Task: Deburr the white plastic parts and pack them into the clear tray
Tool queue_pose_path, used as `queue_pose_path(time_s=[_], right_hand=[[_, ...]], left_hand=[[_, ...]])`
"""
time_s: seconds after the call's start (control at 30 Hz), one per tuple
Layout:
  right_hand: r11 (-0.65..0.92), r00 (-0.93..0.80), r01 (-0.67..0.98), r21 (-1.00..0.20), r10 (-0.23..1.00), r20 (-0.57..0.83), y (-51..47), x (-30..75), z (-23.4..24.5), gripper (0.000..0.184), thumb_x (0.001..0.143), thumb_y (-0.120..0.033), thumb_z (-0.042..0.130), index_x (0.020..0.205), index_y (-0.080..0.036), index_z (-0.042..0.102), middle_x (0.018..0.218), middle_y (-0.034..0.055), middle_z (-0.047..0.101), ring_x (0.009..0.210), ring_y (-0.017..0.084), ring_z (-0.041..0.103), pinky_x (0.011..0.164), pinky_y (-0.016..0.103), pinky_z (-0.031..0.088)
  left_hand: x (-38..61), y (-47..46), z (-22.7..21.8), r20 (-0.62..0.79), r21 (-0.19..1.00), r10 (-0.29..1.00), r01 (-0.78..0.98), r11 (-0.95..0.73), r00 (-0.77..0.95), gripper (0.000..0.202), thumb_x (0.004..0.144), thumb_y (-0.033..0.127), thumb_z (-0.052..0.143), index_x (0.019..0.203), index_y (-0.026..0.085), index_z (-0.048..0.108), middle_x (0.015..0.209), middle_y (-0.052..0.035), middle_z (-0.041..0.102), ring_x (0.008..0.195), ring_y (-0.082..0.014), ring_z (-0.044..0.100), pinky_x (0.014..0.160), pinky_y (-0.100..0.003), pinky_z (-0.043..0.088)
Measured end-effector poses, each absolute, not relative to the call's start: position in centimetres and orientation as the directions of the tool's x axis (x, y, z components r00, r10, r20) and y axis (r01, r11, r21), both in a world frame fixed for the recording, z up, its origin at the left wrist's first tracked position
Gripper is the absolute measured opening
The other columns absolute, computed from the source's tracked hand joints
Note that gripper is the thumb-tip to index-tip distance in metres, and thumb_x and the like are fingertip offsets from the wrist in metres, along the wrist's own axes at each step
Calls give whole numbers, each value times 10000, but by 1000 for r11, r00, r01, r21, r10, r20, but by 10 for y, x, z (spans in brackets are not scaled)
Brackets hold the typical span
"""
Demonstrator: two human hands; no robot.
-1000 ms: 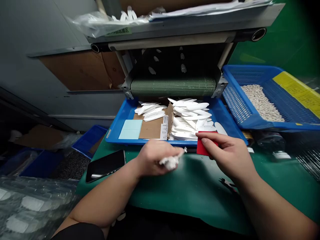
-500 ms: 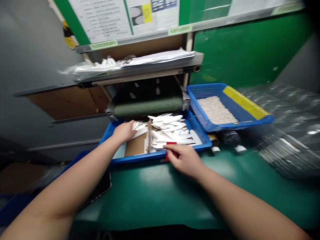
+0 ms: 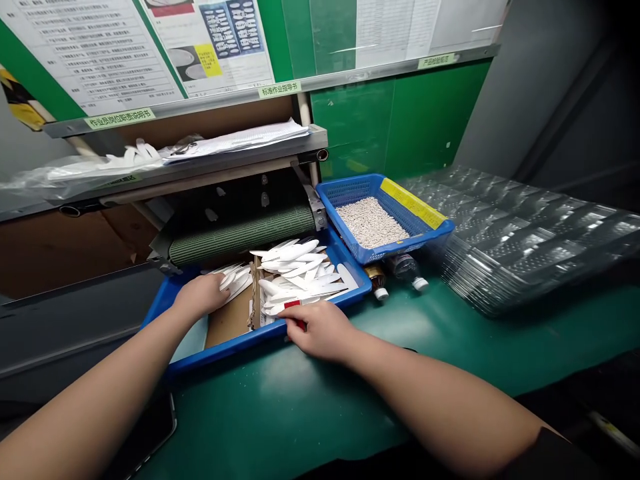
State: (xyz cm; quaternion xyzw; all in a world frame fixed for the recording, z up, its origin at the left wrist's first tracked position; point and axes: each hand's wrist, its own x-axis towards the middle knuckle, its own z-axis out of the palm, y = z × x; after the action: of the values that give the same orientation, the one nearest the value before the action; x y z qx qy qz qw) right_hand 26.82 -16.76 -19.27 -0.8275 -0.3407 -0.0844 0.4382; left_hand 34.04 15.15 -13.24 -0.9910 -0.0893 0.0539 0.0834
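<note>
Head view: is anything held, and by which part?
The right hand holds a red piece, index finger across it with red showing above and below. The left hand is at white pieces; whether it grips any cannot be told.

Two hands [image 3: 320, 330], one red piece [image 3: 292, 304] — two white piles [image 3: 303, 275], one tray [image 3: 225, 348], two bottles [image 3: 404, 266]

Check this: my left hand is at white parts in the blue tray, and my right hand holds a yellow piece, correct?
Not quite: the piece in your right hand is red, not yellow, as the head view shows. Your left hand is at white parts in the blue tray.
</note>
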Motion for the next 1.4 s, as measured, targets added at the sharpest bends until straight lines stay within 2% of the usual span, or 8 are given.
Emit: queue_pose_path(time_s=[0.2, 0.3, 0.43, 0.5, 0.67, 0.83, 1.2, 1.4], right_hand=[[-339, 759, 624, -704, 476, 444, -168, 269, -192, 358, 900, -269, 572, 1174, -252, 801, 914, 13, 754, 867, 206, 720, 773, 296, 517], [-299, 775, 600, -742, 446, 447, -169, 265, -188, 320, 948, -335, 582, 1156, -234, 802, 978, 16, 756, 915, 193, 722, 817, 282, 519], [-130, 823, 493, -860, 391, 412, -172, 262, -179, 359, 1002, -495, 601, 1105, -209, 791, 1012, 1, 748, 953, 149, 697, 854, 234, 500], [36, 835, 379, -925, 417, 359, -172, 264, -178, 397, 985, -520, 632, 1041, -155, 777, 954, 31, 731, 896, 156, 668, 809, 244, 493], [266, 792, 114, -957, 558, 249, -165, 270, -190, 384, 943, -464, 690, 991, -83, 709, 958, 88, 700, 890, 181, 640, 843, 292, 500], [189, 778, 19, -982, 614, 133, -158, 262, -192, 420, 874, -511, 751, 877, -103, 652, 813, 32, 614, 731, 118, 526, 703, 240, 442], [120, 798, 44, -992, 593, 108, -159, 265, -198, 403, 921, -509, 697, 833, -121, 634, 774, 38, 627, 722, 130, 549, 703, 256, 453], [163, 915, 138, -977, 358, 189, -173, 264, -176, 308, 918, -397, 695, 1079, -147, 773, 935, 62, 704, 787, 129, 607, 745, 251, 505]], left_hand=[[301, 129, -81, 116, 23, 215, 214, -977, 970, 326, 877, 555, 435, 839, 250, 544, 739, -10, 646, 680, -179, 550, 568, -232, 336], [270, 107, -62, 157, 337, 392, 324, -884, 906, 385, 834, 633, 576, 836, 249, 600, 740, 42, 652, 676, -134, 573, 547, -167, 345], [229, 65, -73, -38, 736, 311, 237, -634, 950, 480, 670, 608, 838, 909, 231, 661, 790, 35, 728, 708, -148, 650, 585, -183, 498], [214, 45, -92, -206, 764, 173, 268, -587, 963, 547, 659, 714, 794, 794, 211, 625, 611, 11, 658, 551, -175, 603, 501, -238, 474], [203, 33, -139, -161, 859, 23, 151, -489, 987, 523, 706, 689, 781, 927, 238, 634, 745, 27, 638, 676, -94, 564, 599, -157, 442], [202, 40, -158, -201, 937, -57, 175, -304, 978, 559, 676, 670, 817, 933, 235, 579, 742, 49, 539, 670, -78, 482, 607, -169, 415], [198, 33, -164, -151, 895, 35, 151, -420, 988, 495, 725, 638, 774, 1011, 252, 656, 916, 21, 703, 817, -121, 637, 766, -192, 495], [198, 38, -163, -38, 861, 38, 52, -506, 999, 390, 780, 598, 726, 958, 256, 668, 840, 27, 700, 763, -110, 627, 725, -179, 501]])
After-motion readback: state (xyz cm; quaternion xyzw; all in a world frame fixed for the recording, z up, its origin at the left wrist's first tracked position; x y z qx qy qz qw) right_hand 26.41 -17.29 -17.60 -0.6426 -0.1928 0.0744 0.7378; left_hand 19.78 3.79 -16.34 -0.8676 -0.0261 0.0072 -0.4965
